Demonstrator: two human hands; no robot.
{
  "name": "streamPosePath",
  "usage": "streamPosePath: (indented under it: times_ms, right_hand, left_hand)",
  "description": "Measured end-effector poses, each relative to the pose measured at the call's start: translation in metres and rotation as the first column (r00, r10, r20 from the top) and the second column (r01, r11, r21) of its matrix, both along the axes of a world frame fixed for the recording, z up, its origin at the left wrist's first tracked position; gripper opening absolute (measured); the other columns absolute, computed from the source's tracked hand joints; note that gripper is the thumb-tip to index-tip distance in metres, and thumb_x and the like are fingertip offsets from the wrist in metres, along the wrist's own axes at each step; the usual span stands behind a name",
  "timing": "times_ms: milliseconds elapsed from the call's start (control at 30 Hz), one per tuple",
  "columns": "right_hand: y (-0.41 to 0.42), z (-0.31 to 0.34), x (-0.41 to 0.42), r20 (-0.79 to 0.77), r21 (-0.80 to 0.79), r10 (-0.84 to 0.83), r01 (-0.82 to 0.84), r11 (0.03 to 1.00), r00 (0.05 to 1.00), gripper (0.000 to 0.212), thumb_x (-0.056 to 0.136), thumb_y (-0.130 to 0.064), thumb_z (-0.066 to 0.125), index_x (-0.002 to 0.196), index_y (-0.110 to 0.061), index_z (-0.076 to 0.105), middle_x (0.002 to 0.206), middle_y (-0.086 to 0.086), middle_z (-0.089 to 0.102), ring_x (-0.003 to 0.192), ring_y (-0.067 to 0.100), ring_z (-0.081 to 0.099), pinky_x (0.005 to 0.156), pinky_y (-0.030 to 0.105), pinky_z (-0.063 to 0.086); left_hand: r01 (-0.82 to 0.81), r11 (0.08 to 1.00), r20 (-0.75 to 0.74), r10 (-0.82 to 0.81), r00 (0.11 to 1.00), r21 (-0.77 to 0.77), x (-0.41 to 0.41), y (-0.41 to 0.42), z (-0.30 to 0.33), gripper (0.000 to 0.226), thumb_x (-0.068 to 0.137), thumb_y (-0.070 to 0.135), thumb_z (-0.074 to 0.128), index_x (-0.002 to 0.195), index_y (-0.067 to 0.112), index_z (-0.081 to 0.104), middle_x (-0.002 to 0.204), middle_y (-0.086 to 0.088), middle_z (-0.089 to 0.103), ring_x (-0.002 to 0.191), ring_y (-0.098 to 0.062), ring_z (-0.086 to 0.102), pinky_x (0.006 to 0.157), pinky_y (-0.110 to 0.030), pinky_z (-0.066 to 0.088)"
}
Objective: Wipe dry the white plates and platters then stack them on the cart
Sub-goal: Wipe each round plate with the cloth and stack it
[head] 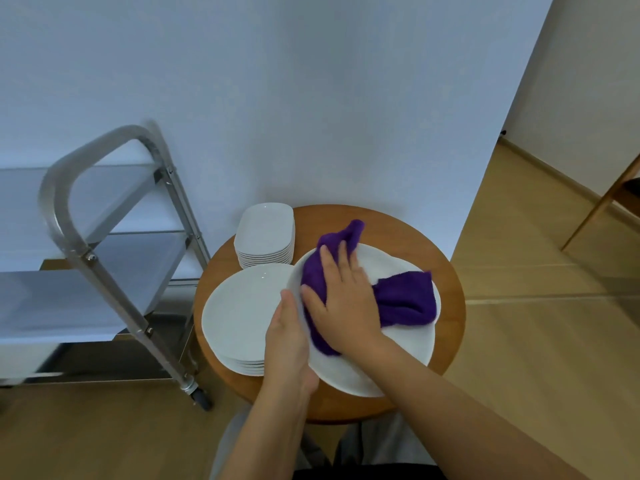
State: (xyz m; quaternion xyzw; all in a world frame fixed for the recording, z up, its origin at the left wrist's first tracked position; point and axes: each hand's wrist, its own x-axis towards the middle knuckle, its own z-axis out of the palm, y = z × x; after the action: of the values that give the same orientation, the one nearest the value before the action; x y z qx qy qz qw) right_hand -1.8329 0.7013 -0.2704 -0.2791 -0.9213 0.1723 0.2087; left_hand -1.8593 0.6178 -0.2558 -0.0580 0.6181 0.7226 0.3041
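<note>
A large white round plate [391,355] is tilted above the round wooden table [446,271]. My left hand [289,337] grips its left rim from below. My right hand [343,296] lies flat, fingers spread, pressing a purple cloth [405,299] onto the plate's face. To the left, a stack of several white round plates [242,313] sits on the table. Behind it stands a stack of several white rectangular platters [265,233]. The steel cart [104,265] with empty shelves is at the left.
A grey wall stands just behind the table. The cart's castor [201,398] rests on the wooden floor near the table's left edge. A wooden furniture leg [602,206] shows at the far right. My legs are under the table's near edge.
</note>
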Motion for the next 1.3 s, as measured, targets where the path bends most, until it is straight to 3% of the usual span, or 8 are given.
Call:
streamPosePath:
  times_ms: [67,267,367,500,800,933,1067,1300]
  right_hand:
    - [-0.013,0.002,0.004,-0.055,-0.065,0.185,-0.188,0.98,0.981,0.064,0.096,-0.05,0.032,0.151,-0.023,0.013,0.159,0.002,0.01,0.146,0.02,0.007,0.115,0.033,0.012]
    - [-0.013,0.005,0.039,0.043,-0.119,0.582,-0.574,0.81,0.812,0.056,0.093,-0.041,0.041,0.147,-0.03,0.028,0.157,-0.01,0.017,0.14,-0.001,0.003,0.109,0.019,0.003]
    - [0.006,-0.001,0.059,0.199,0.019,0.57,-0.585,0.811,0.797,0.058,0.092,-0.046,0.041,0.147,-0.035,0.025,0.156,-0.016,0.004,0.14,0.0,-0.008,0.109,0.021,-0.006]
    - [0.035,-0.007,0.078,0.365,0.159,0.401,-0.48,0.863,0.84,0.065,0.094,-0.052,0.039,0.149,-0.04,0.007,0.147,-0.021,-0.017,0.136,0.002,-0.02,0.107,0.022,-0.019]
    - [0.065,0.003,0.06,0.367,0.281,0.266,-0.379,0.882,0.891,0.056,0.101,-0.038,0.034,0.151,-0.028,0.011,0.159,-0.002,0.007,0.147,0.02,0.005,0.111,0.027,-0.006]
    - [0.034,0.007,0.053,0.224,0.442,0.517,-0.559,0.701,0.826,0.067,0.08,-0.019,0.074,0.139,-0.015,0.043,0.143,0.012,0.046,0.13,0.033,0.044,0.104,0.036,0.027]
    - [0.024,0.011,0.039,0.338,0.448,0.71,-0.769,0.456,0.618,0.056,0.089,-0.032,0.062,0.139,-0.016,0.043,0.141,0.011,0.049,0.134,0.032,0.04,0.11,0.04,0.019]
    - [0.06,0.027,0.031,0.322,0.595,0.565,-0.627,0.503,0.759,0.049,0.092,-0.039,0.046,0.132,-0.013,0.054,0.134,0.012,0.056,0.127,0.034,0.049,0.106,0.045,0.025]
  left_hand:
    - [-0.057,0.998,-0.01,0.057,0.998,0.04,-0.004,-0.002,0.002,0.033,0.093,0.053,0.038,0.113,0.033,0.054,0.109,0.003,0.062,0.098,-0.018,0.057,0.084,-0.036,0.052]
    - [-0.15,0.978,0.027,0.148,0.989,0.145,-0.017,-0.015,0.002,0.029,0.088,0.053,0.05,0.106,0.031,0.055,0.099,0.001,0.065,0.091,-0.021,0.061,0.07,-0.035,0.055]
    - [-0.065,0.982,-0.009,0.067,0.998,0.175,-0.021,-0.02,0.001,0.024,0.088,0.055,0.047,0.099,0.035,0.056,0.103,-0.004,0.066,0.097,-0.027,0.063,0.085,-0.048,0.053]
    - [0.03,0.988,-0.093,-0.016,0.996,0.15,-0.019,-0.022,0.001,0.018,0.088,0.054,0.049,0.098,0.042,0.056,0.092,0.001,0.071,0.087,-0.024,0.068,0.066,-0.04,0.058]
    - [0.131,0.991,-0.021,-0.131,0.991,0.018,-0.027,-0.023,-0.004,0.026,0.085,0.057,0.051,0.099,0.036,0.054,0.104,-0.006,0.066,0.095,-0.029,0.064,0.086,-0.05,0.052]
    - [0.241,0.963,0.11,-0.255,0.961,0.122,-0.039,-0.027,0.001,0.044,0.083,0.057,0.052,0.114,0.026,0.056,0.111,-0.015,0.066,0.099,-0.035,0.064,0.079,-0.05,0.055]
    - [0.297,0.953,0.035,-0.295,0.955,-0.058,-0.037,-0.02,0.007,0.046,0.08,0.06,0.056,0.108,0.023,0.061,0.102,-0.012,0.069,0.096,-0.03,0.064,0.081,-0.047,0.056]
    - [0.306,0.952,-0.103,-0.306,0.947,-0.013,-0.045,-0.033,0.012,0.043,0.084,0.057,0.054,0.119,0.031,0.055,0.114,-0.011,0.065,0.105,-0.034,0.061,0.095,-0.055,0.047]
